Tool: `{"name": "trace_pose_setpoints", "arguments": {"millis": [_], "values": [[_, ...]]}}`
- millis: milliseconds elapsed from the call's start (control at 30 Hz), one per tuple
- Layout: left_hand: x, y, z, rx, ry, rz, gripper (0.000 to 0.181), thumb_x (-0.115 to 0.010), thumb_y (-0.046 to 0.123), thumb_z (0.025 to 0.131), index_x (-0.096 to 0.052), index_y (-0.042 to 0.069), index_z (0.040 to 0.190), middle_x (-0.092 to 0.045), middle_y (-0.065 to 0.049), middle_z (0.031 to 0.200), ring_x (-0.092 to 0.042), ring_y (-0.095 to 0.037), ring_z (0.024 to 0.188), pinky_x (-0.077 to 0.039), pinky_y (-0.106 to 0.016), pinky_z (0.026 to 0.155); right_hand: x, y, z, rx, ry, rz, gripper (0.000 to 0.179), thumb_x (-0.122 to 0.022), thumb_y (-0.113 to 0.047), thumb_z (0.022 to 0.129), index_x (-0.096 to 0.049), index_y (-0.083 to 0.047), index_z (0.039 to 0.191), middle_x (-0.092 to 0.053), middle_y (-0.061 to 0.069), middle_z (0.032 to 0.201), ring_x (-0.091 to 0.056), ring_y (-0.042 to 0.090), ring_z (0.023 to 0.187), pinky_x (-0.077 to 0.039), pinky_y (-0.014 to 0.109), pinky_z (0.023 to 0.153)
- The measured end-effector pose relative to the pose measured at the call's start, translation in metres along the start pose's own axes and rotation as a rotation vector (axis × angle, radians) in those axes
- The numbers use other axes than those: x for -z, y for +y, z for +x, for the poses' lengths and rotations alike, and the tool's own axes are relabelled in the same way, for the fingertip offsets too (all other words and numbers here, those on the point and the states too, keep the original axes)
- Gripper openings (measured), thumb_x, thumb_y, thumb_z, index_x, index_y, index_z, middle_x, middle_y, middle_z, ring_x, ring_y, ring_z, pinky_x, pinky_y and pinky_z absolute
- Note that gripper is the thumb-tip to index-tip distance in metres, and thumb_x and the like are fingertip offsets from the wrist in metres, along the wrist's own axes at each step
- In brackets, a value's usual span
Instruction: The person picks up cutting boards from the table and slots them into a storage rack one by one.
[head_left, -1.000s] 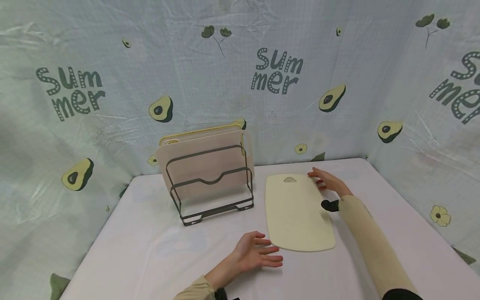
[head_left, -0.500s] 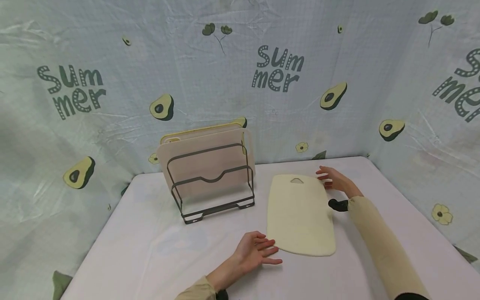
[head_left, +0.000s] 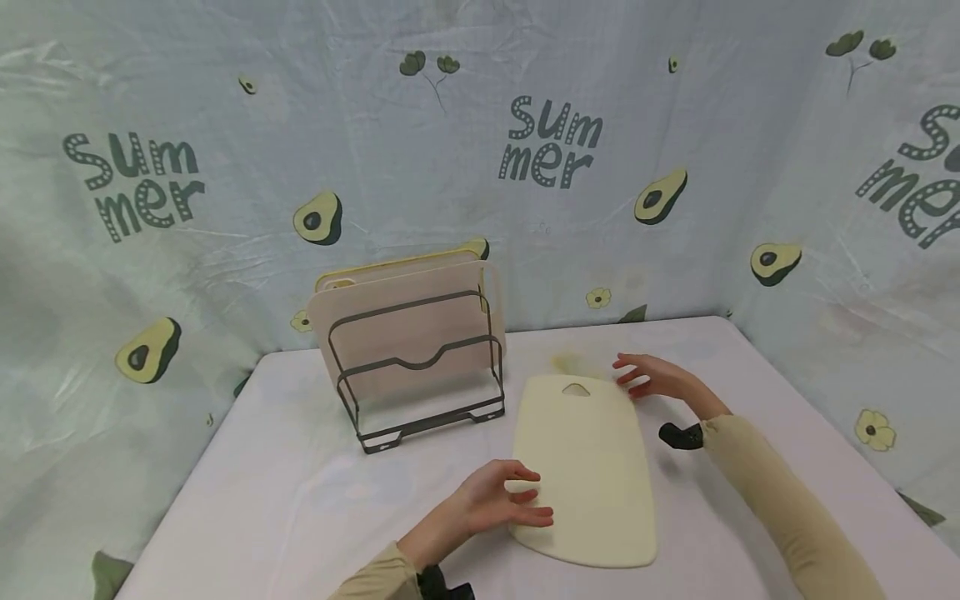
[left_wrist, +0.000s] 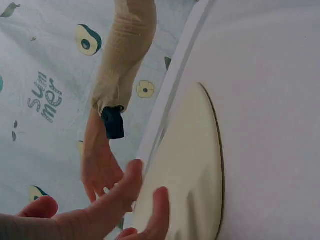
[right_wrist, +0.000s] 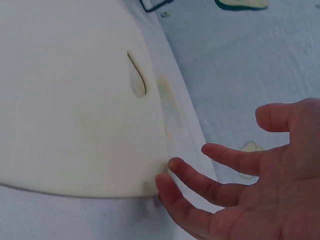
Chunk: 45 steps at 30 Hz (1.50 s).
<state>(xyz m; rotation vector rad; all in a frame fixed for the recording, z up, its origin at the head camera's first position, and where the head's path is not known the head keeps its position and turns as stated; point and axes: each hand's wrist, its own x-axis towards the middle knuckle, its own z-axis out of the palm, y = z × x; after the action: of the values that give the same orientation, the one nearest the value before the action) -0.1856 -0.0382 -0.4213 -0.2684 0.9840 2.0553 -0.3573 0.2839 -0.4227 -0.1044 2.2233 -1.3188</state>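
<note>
A cream cutting board (head_left: 585, 467) with a small handle cutout lies flat on the table. My left hand (head_left: 491, 504) hovers over its near left edge, fingers loosely bent; the left wrist view shows these fingers (left_wrist: 160, 210) above the board's surface, and I cannot tell if any touch. At the far right corner is my right hand (head_left: 663, 382), fingers spread and relaxed. In the right wrist view two of its fingertips (right_wrist: 167, 187) sit at the board's corner, seemingly touching it, without curling round it.
Left of the board stands a dark wire rack (head_left: 418, 367). It holds a pinkish cutting board (head_left: 405, 317) upright, with a yellow-edged board (head_left: 397, 266) behind. A printed curtain (head_left: 450, 183) hangs at the back of the white table (head_left: 300, 517).
The cream board has slid towards me and slightly left, so its near end now lies under my left hand. My right hand has moved a little nearer with it. The rack stays put.
</note>
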Motion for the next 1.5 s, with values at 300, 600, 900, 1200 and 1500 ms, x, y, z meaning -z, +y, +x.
{"name": "trace_pose_setpoints", "arguments": {"millis": [300,600,900,1200,1500], "values": [[0.013,0.003,-0.031,0.217,0.058,0.081,0.05,-0.035,0.014,0.086,-0.014,-0.01,0.125,-0.019,-0.041,0.122,-0.019,-0.059,0.122,-0.016,-0.058,0.104,-0.014,-0.007,0.003,-0.011,0.03,-0.189,0.062,-0.028,-0.042,0.095,-0.019,0.0,0.14,-0.024,0.028,0.14,-0.031,0.045,0.124,-0.045,0.042,0.087],[0.015,-0.018,-0.029,0.069,0.007,0.088,0.043,-0.029,0.011,0.084,-0.009,-0.009,0.117,-0.012,-0.054,0.121,-0.011,-0.063,0.121,-0.014,-0.062,0.101,-0.018,-0.003,0.005,-0.004,0.045,-0.192,0.057,-0.027,-0.04,0.096,-0.027,0.0,0.137,-0.028,0.027,0.138,-0.033,0.044,0.122,-0.045,0.041,0.084],[0.013,-0.028,-0.031,-0.021,0.118,0.019,0.06,-0.036,0.014,0.082,0.002,-0.012,0.12,-0.019,-0.054,0.115,-0.017,-0.063,0.119,-0.02,-0.063,0.099,-0.017,0.004,0.001,-0.048,0.047,-0.159,0.064,-0.027,-0.048,0.094,-0.028,0.002,0.134,-0.027,0.028,0.137,-0.036,0.043,0.12,-0.046,0.041,0.082],[0.012,-0.024,-0.031,-0.007,0.127,-0.013,0.054,-0.04,0.014,0.082,-0.007,-0.013,0.114,-0.024,-0.047,0.114,-0.021,-0.059,0.119,-0.019,-0.064,0.098,-0.013,0.007,-0.003,-0.083,0.042,-0.125,0.065,-0.028,-0.047,0.094,-0.028,0.004,0.134,-0.026,0.028,0.138,-0.034,0.045,0.121,-0.045,0.043,0.084],[0.011,-0.02,-0.032,0.032,0.09,0.04,0.055,-0.039,0.016,0.082,-0.01,-0.018,0.114,-0.027,-0.044,0.114,-0.025,-0.058,0.119,-0.02,-0.063,0.098,-0.009,0.01,-0.005,-0.135,0.035,-0.125,0.065,-0.027,-0.047,0.094,-0.029,0.005,0.133,-0.024,0.029,0.138,-0.032,0.046,0.122,-0.045,0.042,0.083]]}}
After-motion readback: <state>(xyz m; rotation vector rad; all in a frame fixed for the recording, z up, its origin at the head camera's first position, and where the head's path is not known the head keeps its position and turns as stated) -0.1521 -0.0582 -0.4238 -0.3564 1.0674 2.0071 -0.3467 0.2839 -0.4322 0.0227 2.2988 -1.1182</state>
